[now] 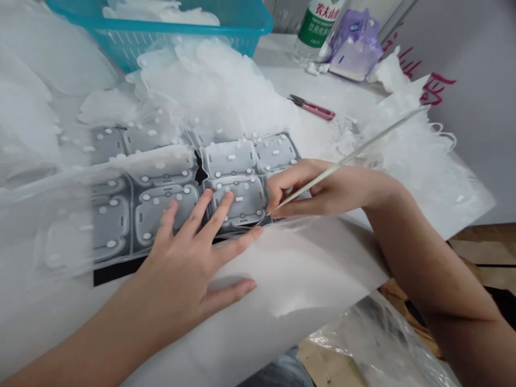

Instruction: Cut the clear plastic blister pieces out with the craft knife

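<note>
My left hand (pixel 189 252) lies flat with its fingers spread on a dark grey sheet (pixel 165 161) of rounded, pale grey pads dotted with white. It holds nothing, and its fingertips rest on the pads. Part of the sheet lies under a loose, clear film (pixel 100 215). My right hand (pixel 318 188) pinches a long, thin white stick (pixel 346 158), and the stick's point reaches the sheet's right edge (pixel 282 207). Behind the sheet lies a heap of translucent film pieces (pixel 205 91).
A teal plastic basket (pixel 161 32) of film pieces stands at the back. Beyond the heap are a pink-handled cutter (pixel 312 107), a water bottle (pixel 318 27) and a purple packet (pixel 355 48). Below the table's right edge, a plastic bag (pixel 374 344) lies on cardboard.
</note>
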Tool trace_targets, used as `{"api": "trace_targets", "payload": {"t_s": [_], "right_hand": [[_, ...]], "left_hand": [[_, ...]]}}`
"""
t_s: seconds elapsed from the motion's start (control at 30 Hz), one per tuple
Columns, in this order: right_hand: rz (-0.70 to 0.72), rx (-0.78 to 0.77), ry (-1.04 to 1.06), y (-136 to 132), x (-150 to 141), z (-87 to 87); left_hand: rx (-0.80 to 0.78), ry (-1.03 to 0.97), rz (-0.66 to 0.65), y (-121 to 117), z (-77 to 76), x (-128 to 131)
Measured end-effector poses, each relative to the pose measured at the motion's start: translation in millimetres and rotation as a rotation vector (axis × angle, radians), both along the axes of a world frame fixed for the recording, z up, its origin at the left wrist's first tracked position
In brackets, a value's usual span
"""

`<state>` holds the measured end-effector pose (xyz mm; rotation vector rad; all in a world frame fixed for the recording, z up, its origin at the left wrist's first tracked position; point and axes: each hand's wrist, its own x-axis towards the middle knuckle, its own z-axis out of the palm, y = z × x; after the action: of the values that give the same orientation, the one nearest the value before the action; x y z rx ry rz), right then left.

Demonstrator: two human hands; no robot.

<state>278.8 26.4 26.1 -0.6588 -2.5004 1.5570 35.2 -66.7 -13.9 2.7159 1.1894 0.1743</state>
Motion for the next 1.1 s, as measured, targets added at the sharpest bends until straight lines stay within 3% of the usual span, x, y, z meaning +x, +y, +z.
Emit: {"api": "trace_targets", "payload": {"t_s": [0.17, 0.57, 1.1], "right_hand": [[-0.006, -0.075, 0.006, 2, -2, -5.3], [0.017, 0.048, 0.043, -2, -2, -0.4], [-0.013, -0.03, -0.031, 6, 8, -2.1]], "left_hand": [[0.009, -0.002, -0.003, -1, -0.5, 1], [0.026, 0.018, -0.016, -1, 0.3, 0], [0.016, -0.004, -0.015, -1, 0.6, -1]]}}
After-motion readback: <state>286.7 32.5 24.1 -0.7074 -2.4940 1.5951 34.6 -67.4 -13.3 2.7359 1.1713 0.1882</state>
